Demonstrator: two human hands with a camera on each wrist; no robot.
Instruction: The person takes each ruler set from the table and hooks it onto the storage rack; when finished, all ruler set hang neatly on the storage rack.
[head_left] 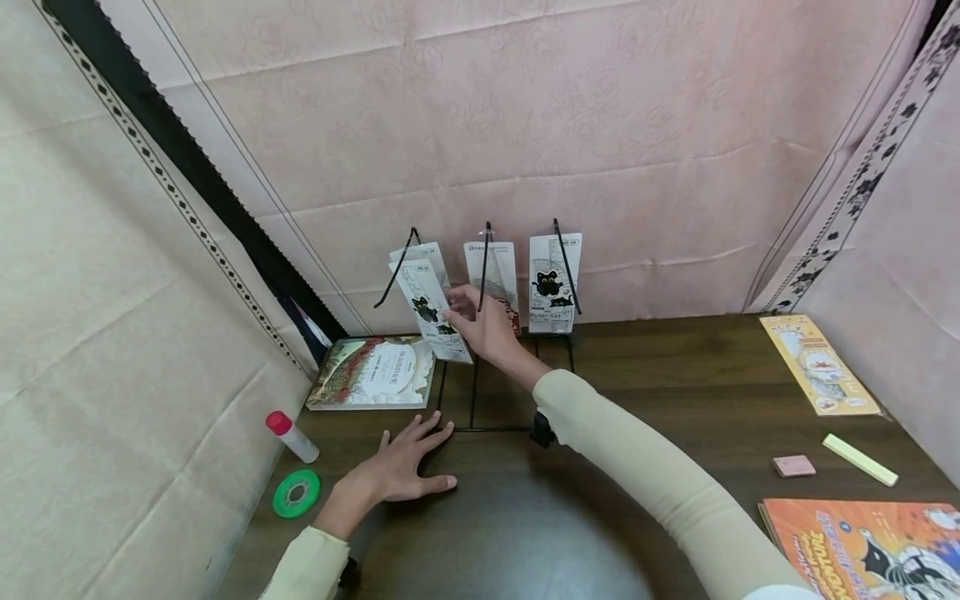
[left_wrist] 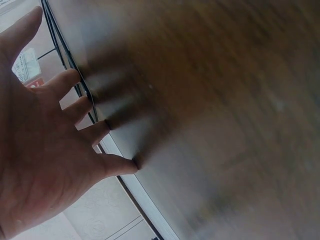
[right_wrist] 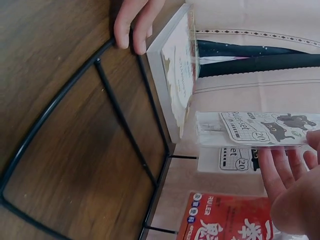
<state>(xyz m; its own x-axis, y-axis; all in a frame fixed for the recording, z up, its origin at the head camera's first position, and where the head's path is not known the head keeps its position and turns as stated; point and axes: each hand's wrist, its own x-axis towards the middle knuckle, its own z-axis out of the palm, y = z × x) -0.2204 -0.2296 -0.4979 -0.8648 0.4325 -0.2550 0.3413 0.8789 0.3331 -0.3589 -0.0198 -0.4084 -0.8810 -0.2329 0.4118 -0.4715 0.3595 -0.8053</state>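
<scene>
My right hand (head_left: pixel 489 327) holds a white ruler-set packet (head_left: pixel 424 302) printed with black cats, thumb and fingers at its right edge. The packet tilts, and its top overlaps the left hook (head_left: pixel 390 282) of a black wire rack (right_wrist: pixel 121 119). Close behind it hangs a similar white packet (right_wrist: pixel 235 159). A red ruler packet (right_wrist: pixel 227 212) is on the middle hook, partly covered by the right hand in the head view, and another cat packet (head_left: pixel 553 287) is on the right hook. With fingers spread, my left hand (head_left: pixel 397 468) rests by the rack's front base wire, holding nothing.
A book (head_left: pixel 345 392) lies left of the rack base. Nearer on the left are a red-capped glue stick (head_left: pixel 296 437) and a green tape roll (head_left: pixel 296 493). To the right lie a yellow card pack (head_left: pixel 821 367), a pink eraser (head_left: pixel 793 466), a pale yellow strip (head_left: pixel 859 460) and an orange book (head_left: pixel 870 546).
</scene>
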